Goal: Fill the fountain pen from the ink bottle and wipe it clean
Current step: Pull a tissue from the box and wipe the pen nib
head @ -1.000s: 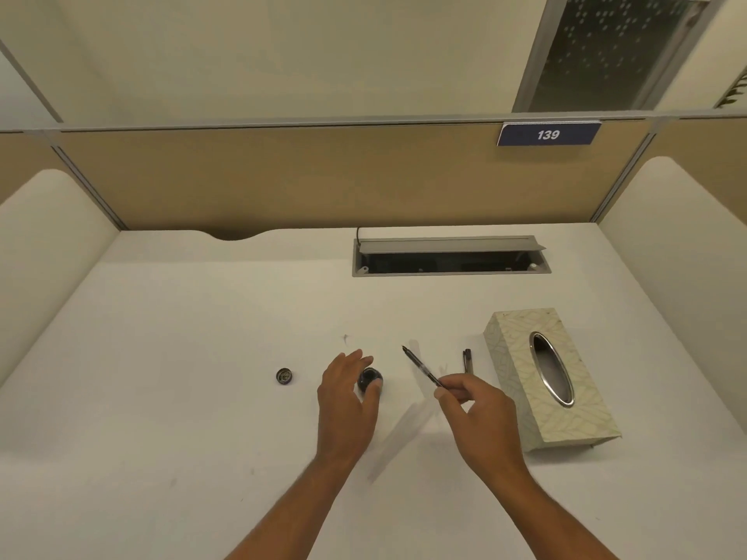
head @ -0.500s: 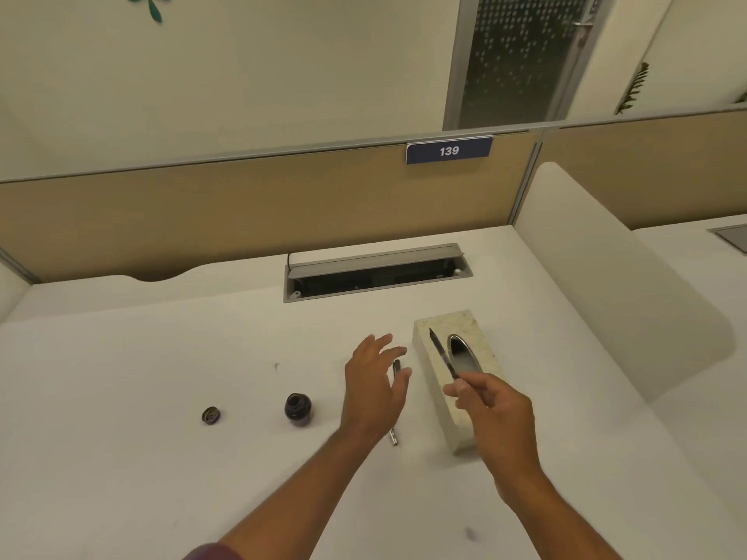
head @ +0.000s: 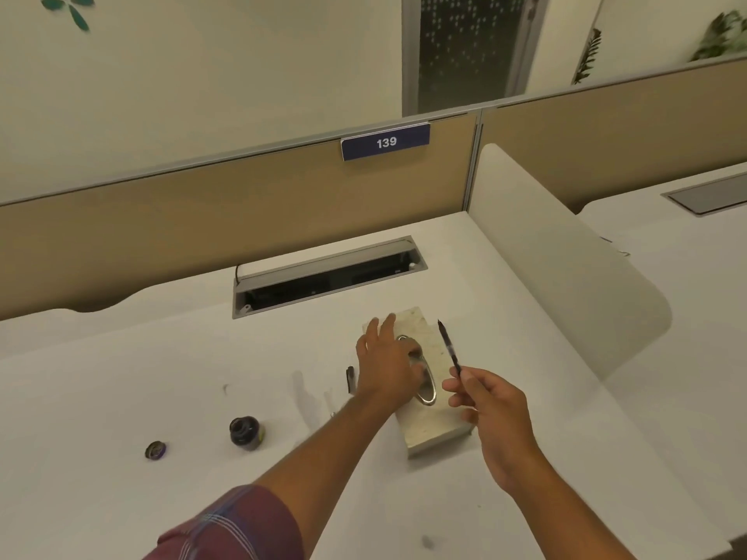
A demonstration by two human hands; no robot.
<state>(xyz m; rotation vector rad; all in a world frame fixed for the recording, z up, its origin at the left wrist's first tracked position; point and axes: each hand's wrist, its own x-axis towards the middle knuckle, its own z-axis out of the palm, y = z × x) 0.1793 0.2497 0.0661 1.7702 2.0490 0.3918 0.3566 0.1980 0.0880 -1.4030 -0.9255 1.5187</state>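
White under flat office light, the desk [head: 121,377] sits in a cubicle of tan partitions, with a plate reading 139 [head: 386,142] above a sunken cable tray [head: 327,272]. The left hand [head: 388,365] lies spread over the top of the tissue box [head: 428,434], fingers fairly straight and reaching at its metal-rimmed slot. No tissue shows in its grasp, so it looks to be going for one to wipe with. The right hand [head: 489,402] pinches the fountain pen [head: 448,345] by its lower end between thumb and fingertips. The pen is held in the air just right of the box, pointed end up and away, probably to keep wet ink off the desk and close to the coming wipe. The ink bottle [head: 244,432] stands uncapped well to the left, its lid [head: 155,450] lying apart further left, and the pen cap [head: 349,377] rests on the desk just beside the box — all set aside, which suggests filling is done and wiping is the step in hand
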